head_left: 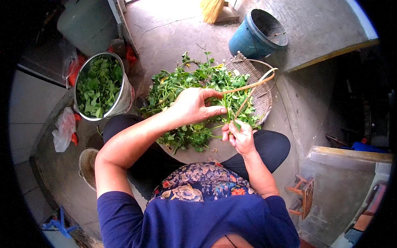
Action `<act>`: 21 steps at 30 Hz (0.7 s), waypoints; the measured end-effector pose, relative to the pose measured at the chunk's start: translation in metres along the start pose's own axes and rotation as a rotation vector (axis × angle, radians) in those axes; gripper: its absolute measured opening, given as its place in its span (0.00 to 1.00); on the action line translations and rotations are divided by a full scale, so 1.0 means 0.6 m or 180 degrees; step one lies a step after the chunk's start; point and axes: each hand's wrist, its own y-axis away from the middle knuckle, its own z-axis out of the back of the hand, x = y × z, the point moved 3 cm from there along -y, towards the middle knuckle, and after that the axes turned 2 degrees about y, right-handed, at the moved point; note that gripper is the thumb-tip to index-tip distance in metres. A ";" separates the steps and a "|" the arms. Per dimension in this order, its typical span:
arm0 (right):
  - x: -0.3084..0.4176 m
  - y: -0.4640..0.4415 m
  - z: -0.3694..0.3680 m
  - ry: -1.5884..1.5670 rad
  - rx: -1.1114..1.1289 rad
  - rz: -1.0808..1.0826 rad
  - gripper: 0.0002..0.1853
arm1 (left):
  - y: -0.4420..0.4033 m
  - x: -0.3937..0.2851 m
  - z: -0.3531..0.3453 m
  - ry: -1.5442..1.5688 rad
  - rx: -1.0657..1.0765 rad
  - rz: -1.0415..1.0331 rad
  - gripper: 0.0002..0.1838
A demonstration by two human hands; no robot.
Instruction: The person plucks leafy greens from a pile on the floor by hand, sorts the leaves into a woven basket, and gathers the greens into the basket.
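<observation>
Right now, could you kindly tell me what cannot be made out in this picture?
In the head view:
Bottom of the leaf-filled bucket: hidden by leaves.
Left extent of the woven tray: hidden by greens.
Palm of the left hand: hidden by its back.
Broom: cut off by the top edge.

Slender green sprig [230, 117], held over a loose, tangled heap of leafy stems [168, 87] spread across the floor [159, 37].
</observation>
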 end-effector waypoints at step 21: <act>0.080 -0.073 0.012 0.0601 0.0432 -0.0057 0.14 | -0.004 0.007 0.007 -0.1995 -0.0299 -0.1819 0.08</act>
